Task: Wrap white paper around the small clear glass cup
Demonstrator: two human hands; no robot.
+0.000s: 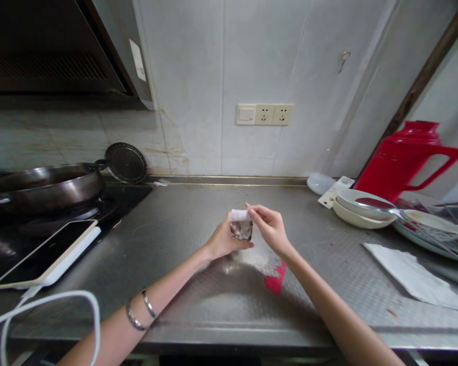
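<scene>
My left hand (223, 239) is wrapped round a small glass-like container (241, 230) with dark brown edges, held above the steel counter. A white strip (239, 215), which looks like paper or tissue, lies across the container's upper side. At the strip's right end, the fingers of my right hand (267, 223) are pinched together on it. What the container has inside is too small to make out. Below my right wrist, a red patch (275, 278) shows on the counter (198, 310).
A pan (53, 185) sits on the stove at left, with a phone (46, 254) and white cable (93, 310) nearer. To the right are a folded white tissue (412, 274), stacked bowls (361, 216), plates (435, 246) and a red thermos jug (400, 162). Wall sockets (274, 115) are behind.
</scene>
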